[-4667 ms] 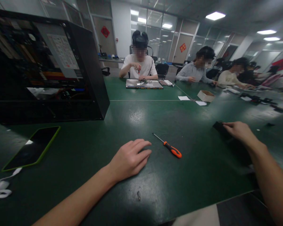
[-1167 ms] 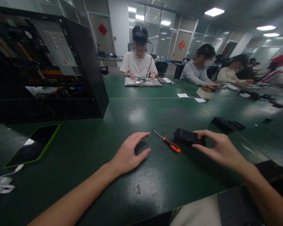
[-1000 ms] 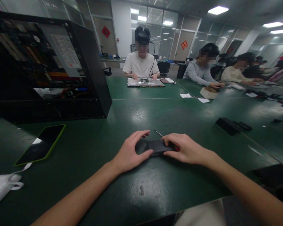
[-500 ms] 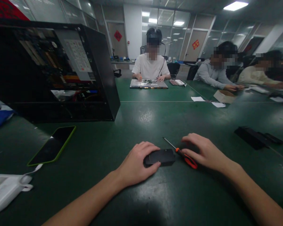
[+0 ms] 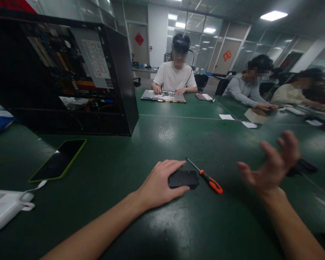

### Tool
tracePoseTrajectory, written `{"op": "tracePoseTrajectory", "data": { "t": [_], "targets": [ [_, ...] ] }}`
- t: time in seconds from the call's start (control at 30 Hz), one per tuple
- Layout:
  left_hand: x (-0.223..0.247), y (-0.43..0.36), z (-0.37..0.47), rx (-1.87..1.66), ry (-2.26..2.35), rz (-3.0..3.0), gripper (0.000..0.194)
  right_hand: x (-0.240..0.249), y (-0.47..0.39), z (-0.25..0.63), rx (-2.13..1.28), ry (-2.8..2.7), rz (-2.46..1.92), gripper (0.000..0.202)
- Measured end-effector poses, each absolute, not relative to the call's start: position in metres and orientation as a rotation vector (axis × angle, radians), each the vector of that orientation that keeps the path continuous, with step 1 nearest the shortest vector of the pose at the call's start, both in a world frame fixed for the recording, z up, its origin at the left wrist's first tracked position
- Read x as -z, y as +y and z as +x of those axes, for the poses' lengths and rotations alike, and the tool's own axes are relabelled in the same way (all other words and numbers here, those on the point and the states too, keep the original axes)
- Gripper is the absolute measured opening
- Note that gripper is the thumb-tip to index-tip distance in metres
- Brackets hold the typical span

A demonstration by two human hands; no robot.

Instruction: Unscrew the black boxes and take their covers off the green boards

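Green tabletop [image 5: 162, 144] had one open black PC tower [image 5: 73, 72] on it, pretty huge, plus one green-edged phone [image 5: 60, 159]. Right hand [image 5: 271, 162] was up, fingers spread wide, kinda blurry; left hand [image 5: 159, 184] was wrapped around one block [image 5: 183, 179], plain black and boxy, mid-tabletop. One orange-and-black screwdriver [image 5: 204, 176] lay just right of it.
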State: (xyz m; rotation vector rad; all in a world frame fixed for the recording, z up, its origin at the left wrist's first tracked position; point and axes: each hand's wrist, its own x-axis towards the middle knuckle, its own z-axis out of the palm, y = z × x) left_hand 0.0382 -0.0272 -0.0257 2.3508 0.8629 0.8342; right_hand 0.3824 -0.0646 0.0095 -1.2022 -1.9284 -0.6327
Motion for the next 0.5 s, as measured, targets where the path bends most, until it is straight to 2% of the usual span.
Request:
{"op": "tracePoseTrajectory", "data": {
  "t": [0.07,0.17,0.33,0.5],
  "targets": [
    [0.027,-0.027,0.045,-0.861,0.884,2.343,0.054,0.000,-0.060,0.360,0.717,-2.096,-1.011,0.069],
    [0.026,-0.030,0.052,-0.840,0.937,2.361,0.042,0.004,-0.056,0.338,0.508,-2.406,-0.870,0.057],
    [0.022,-0.031,0.055,-0.807,0.943,2.373,0.034,0.000,-0.059,0.332,0.031,-2.601,-1.129,0.038],
    [0.022,-0.030,0.055,-0.774,0.961,2.354,0.034,-0.003,-0.057,0.330,-0.480,-2.608,-1.434,0.039]
  ]
}}
